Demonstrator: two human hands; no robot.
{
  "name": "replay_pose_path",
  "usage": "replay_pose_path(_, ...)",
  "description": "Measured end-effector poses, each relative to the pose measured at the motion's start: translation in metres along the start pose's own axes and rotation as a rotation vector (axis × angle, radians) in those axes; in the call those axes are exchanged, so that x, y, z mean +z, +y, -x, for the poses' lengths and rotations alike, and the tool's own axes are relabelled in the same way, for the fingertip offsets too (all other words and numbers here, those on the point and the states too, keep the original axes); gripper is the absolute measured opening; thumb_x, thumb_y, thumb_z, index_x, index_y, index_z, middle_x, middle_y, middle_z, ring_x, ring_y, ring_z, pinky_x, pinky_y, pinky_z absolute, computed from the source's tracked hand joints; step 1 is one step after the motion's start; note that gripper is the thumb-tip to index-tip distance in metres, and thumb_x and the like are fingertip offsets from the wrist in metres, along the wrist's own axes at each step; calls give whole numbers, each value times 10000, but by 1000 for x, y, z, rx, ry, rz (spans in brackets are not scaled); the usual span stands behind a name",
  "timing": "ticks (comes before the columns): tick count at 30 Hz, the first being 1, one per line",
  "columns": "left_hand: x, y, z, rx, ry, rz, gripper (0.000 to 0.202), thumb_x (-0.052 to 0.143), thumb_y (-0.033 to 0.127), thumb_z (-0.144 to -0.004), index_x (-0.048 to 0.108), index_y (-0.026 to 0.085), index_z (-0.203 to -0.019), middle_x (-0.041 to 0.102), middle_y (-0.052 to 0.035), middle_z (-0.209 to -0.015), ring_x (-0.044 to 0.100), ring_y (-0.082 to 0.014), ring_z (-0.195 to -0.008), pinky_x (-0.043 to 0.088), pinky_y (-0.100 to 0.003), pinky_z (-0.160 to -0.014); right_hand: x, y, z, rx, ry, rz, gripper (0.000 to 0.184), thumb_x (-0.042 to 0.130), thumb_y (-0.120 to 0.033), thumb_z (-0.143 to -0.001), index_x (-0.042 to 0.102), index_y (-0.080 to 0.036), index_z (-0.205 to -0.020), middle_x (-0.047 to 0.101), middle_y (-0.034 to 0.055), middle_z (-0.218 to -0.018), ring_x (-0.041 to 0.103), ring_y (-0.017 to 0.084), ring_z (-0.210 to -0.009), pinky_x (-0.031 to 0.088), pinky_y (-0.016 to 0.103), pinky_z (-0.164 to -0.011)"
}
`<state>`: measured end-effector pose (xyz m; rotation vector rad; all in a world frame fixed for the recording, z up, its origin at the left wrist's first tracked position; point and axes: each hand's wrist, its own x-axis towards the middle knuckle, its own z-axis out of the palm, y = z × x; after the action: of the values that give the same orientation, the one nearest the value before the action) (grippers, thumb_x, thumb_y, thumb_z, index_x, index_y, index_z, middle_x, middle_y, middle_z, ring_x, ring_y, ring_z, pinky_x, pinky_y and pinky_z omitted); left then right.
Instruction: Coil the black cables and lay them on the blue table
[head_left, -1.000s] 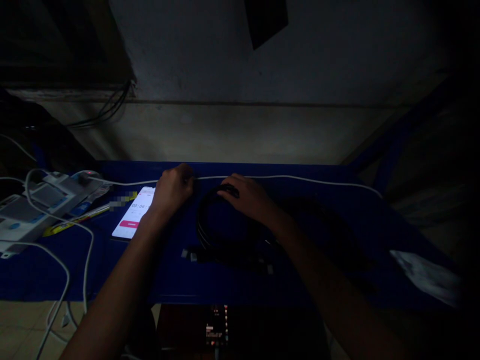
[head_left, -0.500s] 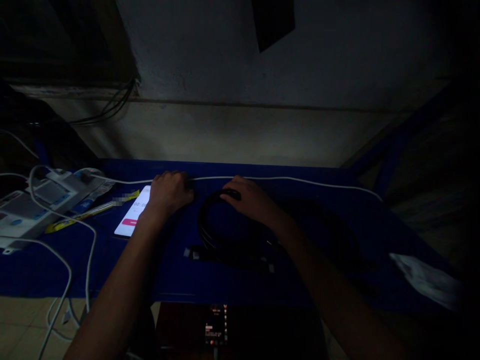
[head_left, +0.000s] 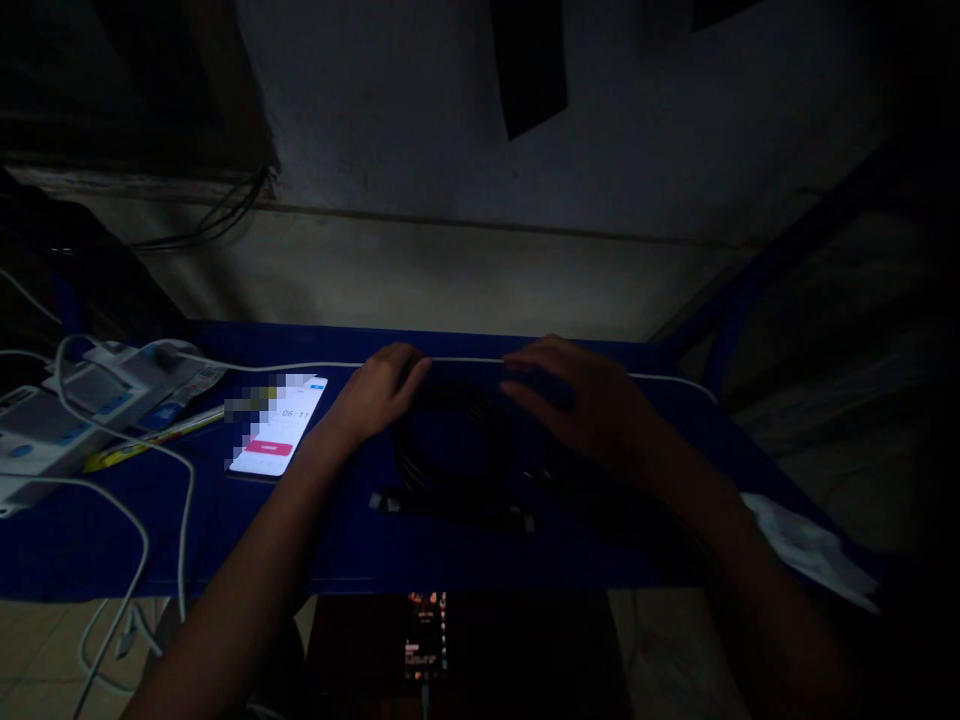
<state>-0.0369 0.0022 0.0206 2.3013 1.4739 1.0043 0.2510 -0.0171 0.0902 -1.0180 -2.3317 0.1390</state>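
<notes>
Apparently, a coil of black cable (head_left: pixel 442 490) is laid flat on the blue table (head_left: pixel 345 550), between the two hands and a little toward the near edge. The left hand (head_left: pixel 384 388) is placed palm down by the upper left part of the coil; whether its grip is closed on anything cannot be told, because the fingertips are partly hidden. By the right hand (head_left: pixel 577 395) nothing is seen to be held: its thumb and forefinger are spread apart, beyond the right side of the coil. Behind the coil, a white cable (head_left: pixel 465 359) is stretched across the table, close to both hands. Judging by its look, the coil should be found light, bendable and rather smooth, so its loops could slide loose if only one strand were pinched. It is better taken by the whole bundle, and the pale connectors (head_left: pixel 388 504) should not be pulled, since they may be more fragile.
</notes>
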Motion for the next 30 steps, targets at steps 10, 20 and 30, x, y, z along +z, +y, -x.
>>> replay_pose_path(10, 38, -9, 8, 97, -150, 183, 317, 589, 107, -942, 665, 173, -1243, 687, -121, -1243, 681, -256, -1144, 550, -445, -1051, 15, 30, 180, 262, -1, 221, 546, 659, -551, -999, 521, -284, -1455, 642, 159, -1359, 631, 384, -1269, 561, 594, -1039)
replay_pose_path(20, 63, -11, 10, -27, 7, 251, 404, 580, -14, -883, 669, 169, -1232, 713, -115, -1240, 693, -258, -1161, 549, -465, -1070, 13, 60, 193, 202, 1, 286, 320, 615, -526, -1032, 625, -270, -1223, 712, 119, -1155, 682, 339, -1059, 544, 505, -873)
replay_pose_path(30, 87, 9, -1, -64, 100, 157, 425, 538, -60, -865, 674, 156, -1206, 693, -133, -1205, 676, -277, -1162, 552, -451, -1058, -2, 88, 207, 196, 2, 229, 277, 629, -482, -1033, 643, -284, -1228, 718, 111, -1172, 693, 327, -1085, 566, 503, -932)
